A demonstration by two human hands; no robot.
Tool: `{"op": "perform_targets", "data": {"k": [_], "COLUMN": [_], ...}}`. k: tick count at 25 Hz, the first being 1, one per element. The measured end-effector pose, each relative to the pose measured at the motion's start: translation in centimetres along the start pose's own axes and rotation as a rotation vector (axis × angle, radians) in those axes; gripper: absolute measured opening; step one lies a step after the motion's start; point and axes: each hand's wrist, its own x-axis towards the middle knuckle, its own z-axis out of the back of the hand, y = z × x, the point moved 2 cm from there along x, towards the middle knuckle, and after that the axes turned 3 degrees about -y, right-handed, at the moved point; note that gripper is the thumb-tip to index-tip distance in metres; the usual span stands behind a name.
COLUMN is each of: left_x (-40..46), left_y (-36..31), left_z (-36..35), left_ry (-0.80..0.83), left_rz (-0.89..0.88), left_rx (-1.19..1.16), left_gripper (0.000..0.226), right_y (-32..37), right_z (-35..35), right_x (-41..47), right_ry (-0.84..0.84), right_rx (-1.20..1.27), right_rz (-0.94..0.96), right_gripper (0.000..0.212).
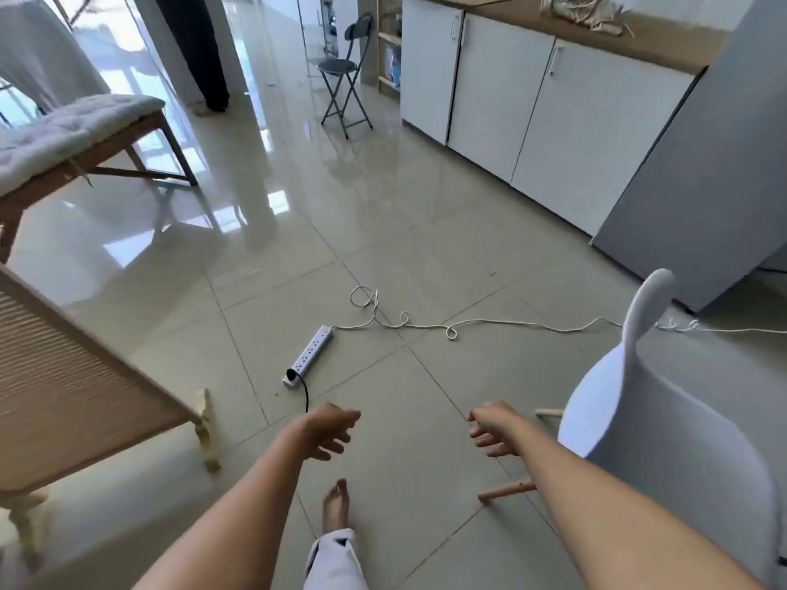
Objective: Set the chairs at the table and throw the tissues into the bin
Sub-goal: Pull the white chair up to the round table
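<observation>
A white chair (664, 440), cut off at the right frame edge with only two wooden legs showing, stands beside the person's empty, loosely spread right hand (494, 427), while the left hand (330, 430) hangs equally empty above the tiled floor (383, 232).

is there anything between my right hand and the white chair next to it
Nothing visible. The right hand hangs open just left of the white chair, with only bare floor tile between them. The power strip and its cord lie farther ahead on the floor, off that path.
</observation>
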Motion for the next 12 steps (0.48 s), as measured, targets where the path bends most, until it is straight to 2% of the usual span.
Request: {"op": "perform_targets", "data": {"k": [5,7,10,12], "left_x": [7.7,10.6,14.5,16.5], "left_y": [-9.3,-14.3,-21.2,-26.1], "left_z": [8.1,10.6,11.5,10.2], "left_ry": [-0.026,-0.033,-0.033,0.05], "left_rz": [-0.051,-0.075,-0.126,-0.159], "left_rx": [0.159,0.264,0.348,0.437], "left_gripper": [0.023,0.022,0.022,0.021], "right_y": [9.0,11.7,13.8,14.2], "right_z": [0.6,1.5,3.6,5.7], "right_x": [5.3,6.6,8.7,10.6], "right_ry": [-0.023,-0.057,-0.098,-0.135], "right_rx": [0.286,0.376,0.539,0.665], "right_rz": [-0.075,-0.113,-0.184,-0.253], "right_gripper": [0.013,0.012,0.009,0.012]}}
